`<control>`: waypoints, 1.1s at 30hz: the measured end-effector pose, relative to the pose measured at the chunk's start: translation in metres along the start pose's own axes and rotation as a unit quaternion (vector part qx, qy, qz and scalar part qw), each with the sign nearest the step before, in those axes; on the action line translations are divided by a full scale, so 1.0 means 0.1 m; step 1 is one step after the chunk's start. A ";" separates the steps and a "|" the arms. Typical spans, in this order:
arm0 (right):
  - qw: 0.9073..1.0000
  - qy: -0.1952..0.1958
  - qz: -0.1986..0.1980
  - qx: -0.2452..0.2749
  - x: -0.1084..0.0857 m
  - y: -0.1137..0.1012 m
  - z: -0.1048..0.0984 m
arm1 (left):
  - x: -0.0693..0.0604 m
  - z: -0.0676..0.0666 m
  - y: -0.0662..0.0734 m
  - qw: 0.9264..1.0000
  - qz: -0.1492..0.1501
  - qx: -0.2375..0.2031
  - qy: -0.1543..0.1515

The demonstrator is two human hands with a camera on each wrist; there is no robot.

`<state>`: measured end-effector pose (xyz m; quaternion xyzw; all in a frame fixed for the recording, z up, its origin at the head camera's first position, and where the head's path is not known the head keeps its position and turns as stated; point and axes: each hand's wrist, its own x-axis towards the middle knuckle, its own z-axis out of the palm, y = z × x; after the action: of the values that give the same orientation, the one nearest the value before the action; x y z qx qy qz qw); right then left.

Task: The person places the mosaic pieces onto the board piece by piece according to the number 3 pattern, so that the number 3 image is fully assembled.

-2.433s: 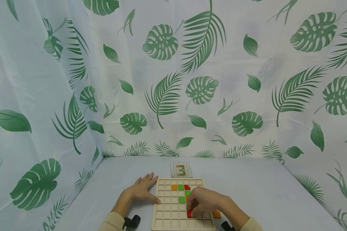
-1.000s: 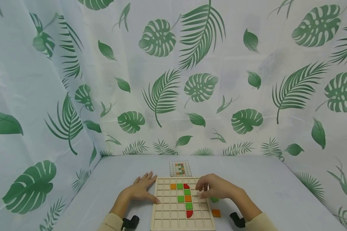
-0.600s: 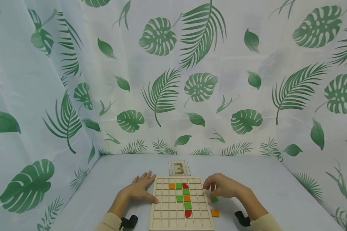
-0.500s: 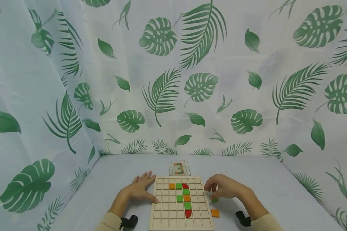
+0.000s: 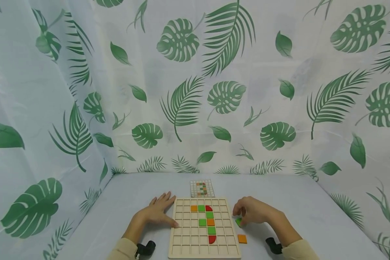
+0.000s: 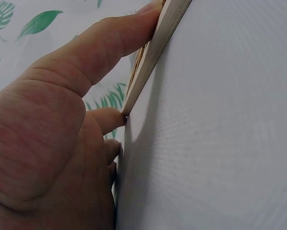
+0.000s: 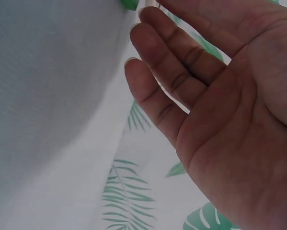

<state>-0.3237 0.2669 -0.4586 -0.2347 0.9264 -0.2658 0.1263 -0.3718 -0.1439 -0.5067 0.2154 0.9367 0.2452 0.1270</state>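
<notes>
A wooden grid board [image 5: 188,249] lies on the table with orange, green and red tiles set in several of its cells. My left hand [image 5: 157,213] rests at the board's left side, fingers spread. In the left wrist view the thumb [image 6: 105,45] lies on the board's edge, and a fingertip touches its corner. Right of the board, my right hand [image 5: 255,210] pinches a green tile [image 5: 238,222], which looks tilted. Only a corner of the green tile [image 7: 130,4] shows in the right wrist view, where the other fingers are loosely bent.
An orange tile [image 5: 242,239] lies on the table by the board's right edge. Behind the board is a small card [image 5: 202,188] printed with a coloured grid pattern. Leaf-printed curtains [image 5: 195,155] enclose the back and sides of the white table [image 5: 279,191].
My right hand has left the red tile at the board's lower part and moved right, off the board, to the green tile, now pinched and tilted. The left hand stays at the board's edge.
</notes>
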 end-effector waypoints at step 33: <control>1.000 -0.015 0.019 0.008 0.02 -0.08 0.03 | -0.02 -0.02 0.02 1.000 0.012 -0.002 0.005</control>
<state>-0.3215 0.2589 -0.4570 -0.2205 0.9266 -0.2670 0.1467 -0.3698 -0.1447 -0.5037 0.2255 0.9340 0.2497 0.1199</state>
